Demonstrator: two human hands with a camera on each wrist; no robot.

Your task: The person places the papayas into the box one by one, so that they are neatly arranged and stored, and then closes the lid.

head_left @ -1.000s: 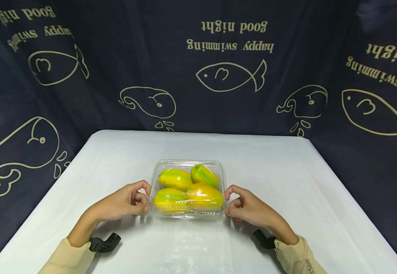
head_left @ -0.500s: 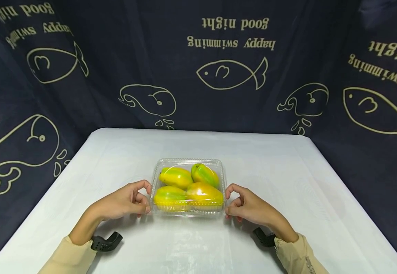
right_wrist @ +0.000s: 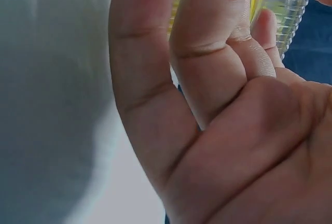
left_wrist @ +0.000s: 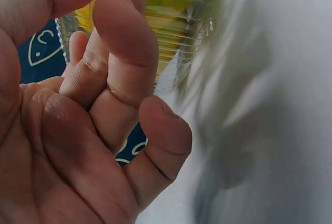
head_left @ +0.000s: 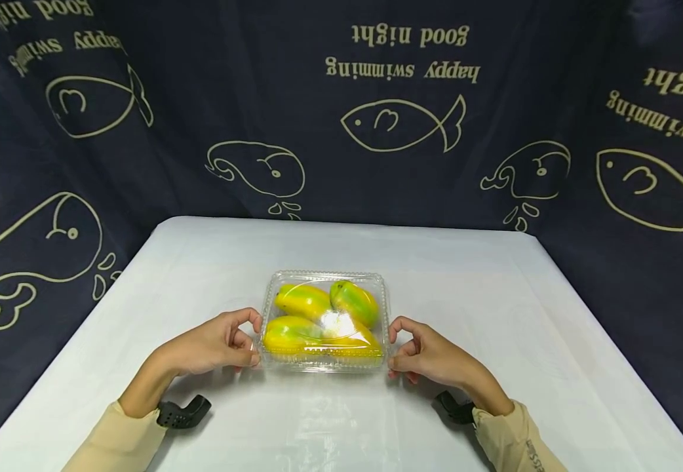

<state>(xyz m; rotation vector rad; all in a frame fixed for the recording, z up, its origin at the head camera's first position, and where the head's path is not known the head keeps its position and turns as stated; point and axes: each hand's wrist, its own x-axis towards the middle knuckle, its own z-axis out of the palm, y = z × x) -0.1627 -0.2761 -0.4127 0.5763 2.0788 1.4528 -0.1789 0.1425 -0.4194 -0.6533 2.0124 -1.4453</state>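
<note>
Between my two hands is a clear plastic clamshell box (head_left: 330,273) with a ridged rim, its lid down. Inside lie several yellow-green fruits (head_left: 291,333), like mangoes or small papayas. At the box's left side my left hand (head_left: 214,344) pinches the edge between thumb and curled fingers. My right hand (head_left: 432,354) grips the right edge in the same way. In the left wrist view, the box's ribbed wall (left_wrist: 171,29) shows beyond the fingers. Part of the box's beaded rim (right_wrist: 296,24) appears behind the fingers in the right wrist view.
A white-covered table (head_left: 465,282) spreads around the box. Behind and beside it hangs a dark blue cloth (head_left: 282,72) with pale fish and whale drawings. Each wrist wears a black strap mount (head_left: 185,413), below which beige sleeves (head_left: 120,439) begin.
The whole head view has shifted slightly, so the backdrop sits higher. A bright glare now covers the front right fruit, and the box looks slightly differently angled. Both hands keep their grip.
</note>
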